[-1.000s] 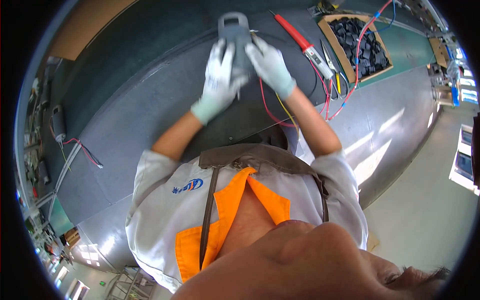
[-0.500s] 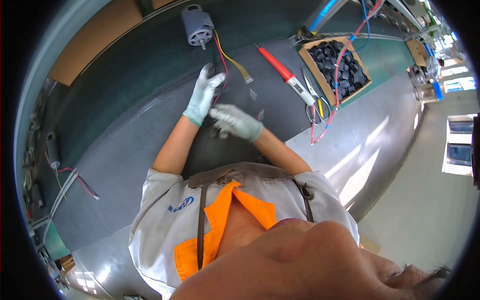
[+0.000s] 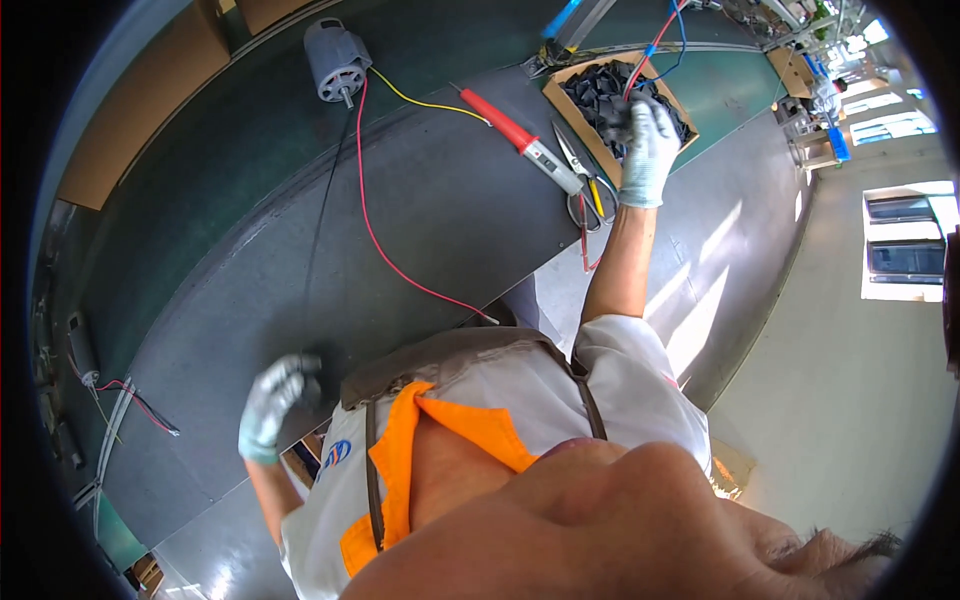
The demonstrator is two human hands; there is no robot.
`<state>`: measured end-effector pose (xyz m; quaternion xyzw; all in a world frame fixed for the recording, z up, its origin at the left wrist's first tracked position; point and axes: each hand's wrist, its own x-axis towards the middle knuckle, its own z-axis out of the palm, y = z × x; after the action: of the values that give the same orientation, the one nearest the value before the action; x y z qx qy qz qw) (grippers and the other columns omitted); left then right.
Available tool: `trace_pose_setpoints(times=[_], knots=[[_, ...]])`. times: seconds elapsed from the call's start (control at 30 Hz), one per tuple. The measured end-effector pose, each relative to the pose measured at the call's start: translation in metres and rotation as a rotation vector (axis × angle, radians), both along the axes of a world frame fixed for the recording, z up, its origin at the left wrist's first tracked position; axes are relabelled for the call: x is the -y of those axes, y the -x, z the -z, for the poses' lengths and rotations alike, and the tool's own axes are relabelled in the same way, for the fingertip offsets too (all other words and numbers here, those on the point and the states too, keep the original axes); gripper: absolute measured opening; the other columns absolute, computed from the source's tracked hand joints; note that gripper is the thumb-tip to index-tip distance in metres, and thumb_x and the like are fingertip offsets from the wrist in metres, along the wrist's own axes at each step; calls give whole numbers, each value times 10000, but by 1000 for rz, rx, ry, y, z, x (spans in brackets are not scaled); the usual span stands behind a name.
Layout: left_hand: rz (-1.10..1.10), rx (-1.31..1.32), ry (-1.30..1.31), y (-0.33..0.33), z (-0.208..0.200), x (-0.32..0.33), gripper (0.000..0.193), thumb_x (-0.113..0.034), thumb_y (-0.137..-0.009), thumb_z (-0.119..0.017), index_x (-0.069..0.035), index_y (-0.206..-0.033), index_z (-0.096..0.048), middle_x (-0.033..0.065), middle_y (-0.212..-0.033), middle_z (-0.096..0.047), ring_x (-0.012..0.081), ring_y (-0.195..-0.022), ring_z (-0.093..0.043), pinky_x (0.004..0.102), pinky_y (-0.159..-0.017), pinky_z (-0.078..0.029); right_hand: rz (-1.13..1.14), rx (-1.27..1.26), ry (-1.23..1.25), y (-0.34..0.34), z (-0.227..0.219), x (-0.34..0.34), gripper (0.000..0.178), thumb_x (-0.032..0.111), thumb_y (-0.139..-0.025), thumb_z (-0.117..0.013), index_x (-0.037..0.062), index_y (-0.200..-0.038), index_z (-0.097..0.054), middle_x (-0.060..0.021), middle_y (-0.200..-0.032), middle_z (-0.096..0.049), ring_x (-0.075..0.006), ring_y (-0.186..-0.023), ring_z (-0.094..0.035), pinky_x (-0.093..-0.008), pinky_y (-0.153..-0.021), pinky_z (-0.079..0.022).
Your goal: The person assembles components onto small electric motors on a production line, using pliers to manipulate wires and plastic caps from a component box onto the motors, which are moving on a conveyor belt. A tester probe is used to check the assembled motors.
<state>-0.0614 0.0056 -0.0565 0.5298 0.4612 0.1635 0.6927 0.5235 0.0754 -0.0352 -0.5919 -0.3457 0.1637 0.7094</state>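
A grey cylindrical motor (image 3: 336,62) lies at the upper left with its shaft toward me. A black wire (image 3: 326,205) runs straight from it to my left hand (image 3: 272,402), whose curled fingers appear to pinch its blurred lower end by the bench edge. The motor's red wire (image 3: 378,240) curves loose to the near edge, and its yellow wire (image 3: 428,103) bends off right. My right hand (image 3: 648,150) reaches over the cardboard box (image 3: 592,140) of small black pieces (image 3: 598,92). Its fingertips are blurred among the pieces, beside the hanging red-and-blue cord (image 3: 655,48).
Left of the box lie a red-and-white pen-shaped tool (image 3: 520,138) and scissors (image 3: 570,150) with a yellow stick (image 3: 597,197). Another motor (image 3: 80,345) with wires sits at the far left. A large cardboard box (image 3: 135,110) stands along the upper left.
My hands were close together at the motor's wires. The left has moved down and left, the right up and right to the box. The wires have spread apart.
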Motion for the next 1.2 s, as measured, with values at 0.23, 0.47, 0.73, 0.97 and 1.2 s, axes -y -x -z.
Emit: trace_pose_setpoints(times=[0.23, 0.47, 0.73, 0.97, 1.2], knots=[[306, -168, -175, -11, 4, 10, 275, -210, -952, -701, 37, -1070, -719, 56, -831, -656, 128, -760, -597, 303, -692, -485, 313, 349, 205, -110, -15, -37, 573, 76, -877, -731, -17, -1397, -509, -53, -844, -710, -100, -628, -621, -284, -577, -546], [-175, 614, 106, -113, -8, -24, 351, -298, -771, -844, 12, -889, -730, 128, -797, -703, 260, -766, -690, 365, -711, -544, 369, 660, 350, -168, -14, -35, 224, 247, -852, -774, 28, -892, -757, -69, -697, -680, -98, -651, -663, -293, -545, -500], [81, 810, -98, -200, 9, -61, 427, -386, -910, -683, 34, -991, -689, 110, -924, -671, 208, -882, -640, 327, -819, -504, -556, 5, 814, 27, -49, 136, 192, 232, -913, -766, 55, -982, -745, -17, -715, -689, -82, -559, -628, -216, -476, -478], [-112, 683, 37, -256, -2, -83, 352, -247, -1000, -635, 51, -1185, -661, 98, -1048, -705, 121, -895, -655, 246, -783, -491, -1252, -74, 653, 122, 57, 134, 221, 164, -923, -735, -2, -1069, -731, -78, -895, -735, -108, -653, -666, -241, -554, -520], [-342, 743, 52, -258, -6, -68, 327, -240, -1025, -609, 35, -1196, -652, 97, -987, -724, 169, -918, -712, 294, -829, -568, -651, -420, 204, 156, 8, 102, 213, 75, -963, -664, -52, -1135, -665, -136, -909, -734, -152, -708, -708, -246, -591, -560]])
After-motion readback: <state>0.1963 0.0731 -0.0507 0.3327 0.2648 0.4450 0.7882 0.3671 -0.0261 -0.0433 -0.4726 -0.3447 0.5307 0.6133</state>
